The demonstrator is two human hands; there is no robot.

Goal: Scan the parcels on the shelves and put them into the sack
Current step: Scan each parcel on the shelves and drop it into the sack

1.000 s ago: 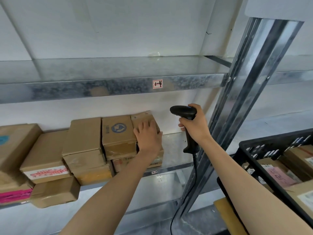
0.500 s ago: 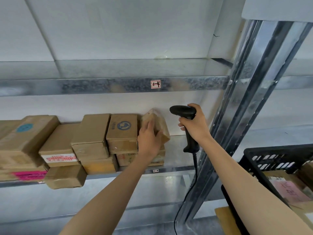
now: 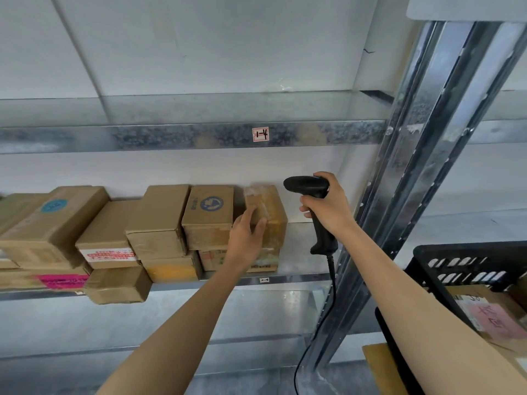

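Several brown cardboard parcels stand stacked on a metal shelf point(image 3: 299, 278). The rightmost parcel point(image 3: 271, 206), wrapped in clear tape, is tipped up on the stack. My left hand point(image 3: 247, 235) grips its left front side. To its left sits a parcel with a round blue logo point(image 3: 209, 215). My right hand point(image 3: 328, 206) holds a black corded barcode scanner point(image 3: 308, 186) just right of the tipped parcel, its head pointing left at it. No sack is in view.
A steel upright point(image 3: 422, 172) rises right of the scanner. A black plastic crate point(image 3: 445, 269) with labelled parcels sits at the lower right. An upper shelf beam carries a small label point(image 3: 260, 134). A parcel with a pink label point(image 3: 61, 280) lies at the far left.
My left hand has lifted the rightmost parcel from lying flat to tipped up on the stack. The scanner hand has stayed almost still. The view has shifted so the shelf sits lower and further right.
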